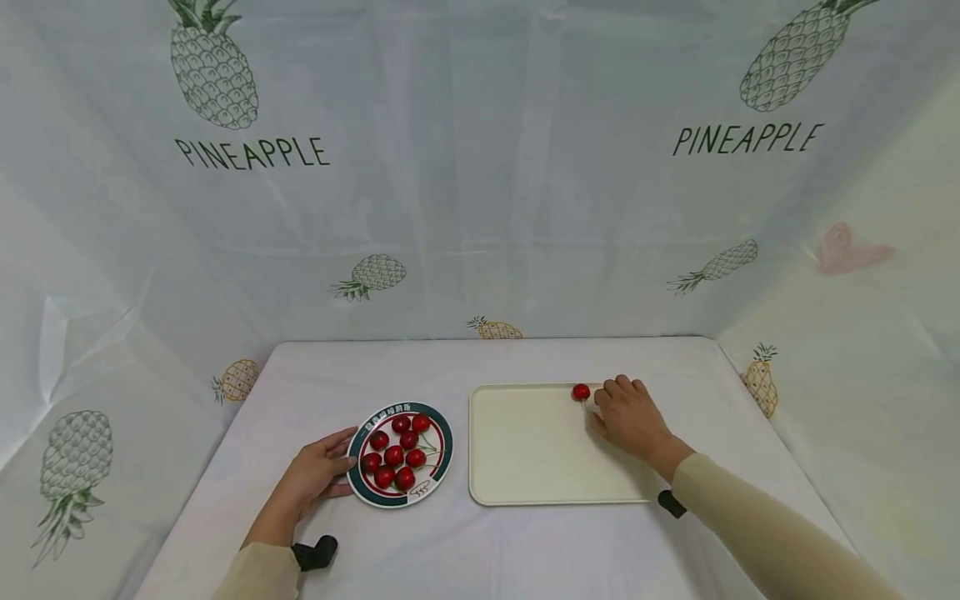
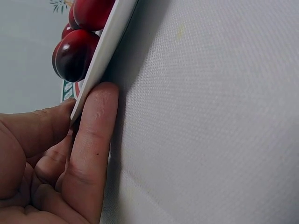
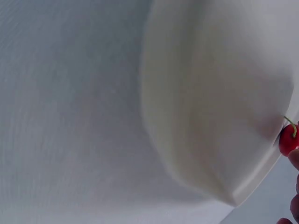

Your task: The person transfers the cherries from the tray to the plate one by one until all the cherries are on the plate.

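My left hand (image 1: 318,471) grips the left rim of a round plate (image 1: 446,450) with a dark green and red patterned border. In the left wrist view the thumb lies over the rim (image 2: 100,65) and a finger (image 2: 98,121) supports it from below. Several red cherries (image 1: 393,455), some with green stems, are gathered on the plate. My right hand (image 1: 628,417) is over the far right part of a cream rectangular tray (image 1: 540,450). Its thumb and index finger are apart, close beside a single red cherry (image 1: 581,392) at the tray's far edge. In the right wrist view a fingertip overlaps this cherry (image 3: 288,140).
A white cloth (image 1: 435,550) covers the table, and the plate lies left of the tray with a narrow gap between them. Pale curtains (image 1: 480,183) printed with pineapples surround the back and sides. Each wrist carries a black strap (image 1: 315,552).
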Tool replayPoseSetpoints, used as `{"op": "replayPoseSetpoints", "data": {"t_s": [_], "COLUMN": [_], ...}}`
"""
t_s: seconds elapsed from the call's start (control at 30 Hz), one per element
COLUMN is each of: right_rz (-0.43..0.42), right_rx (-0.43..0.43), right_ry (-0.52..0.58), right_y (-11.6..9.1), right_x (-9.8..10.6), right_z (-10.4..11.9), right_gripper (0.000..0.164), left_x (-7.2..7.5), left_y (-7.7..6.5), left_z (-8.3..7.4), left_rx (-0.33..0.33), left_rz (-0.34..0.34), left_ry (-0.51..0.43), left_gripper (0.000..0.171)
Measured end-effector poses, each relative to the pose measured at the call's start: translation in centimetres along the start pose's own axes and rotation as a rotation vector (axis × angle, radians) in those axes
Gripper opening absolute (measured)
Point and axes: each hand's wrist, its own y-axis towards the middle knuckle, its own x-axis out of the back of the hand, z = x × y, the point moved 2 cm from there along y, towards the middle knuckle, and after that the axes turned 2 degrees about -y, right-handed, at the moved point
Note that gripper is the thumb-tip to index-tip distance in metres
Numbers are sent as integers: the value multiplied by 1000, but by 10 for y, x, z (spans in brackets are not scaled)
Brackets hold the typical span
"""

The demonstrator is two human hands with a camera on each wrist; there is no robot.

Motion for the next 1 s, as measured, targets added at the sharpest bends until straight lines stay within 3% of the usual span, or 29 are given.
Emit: {"op": "replayPoseSetpoints", "data": {"t_s": [0.23, 0.5, 0.73, 1.0], "right_rz": [-14, 45, 31, 123], "right_rx": [2, -41, -63, -135], "right_ry": [-14, -46, -36, -29], "right_y": [3, 5, 13, 25], "right_x": [-5, -8, -6, -6], "right_z": [6, 6, 11, 23], "right_gripper": [28, 24, 31, 32], "left_x": [-2, -3, -2, -2], "left_y": [-1, 0, 0, 0], "left_z": [0, 0, 0, 1], "left_rx": [2, 0, -2, -2], "left_rz": [-6, -8, -6, -8], "left_ry": [-3, -5, -3, -9], "left_gripper": [59, 59, 59, 59]}}
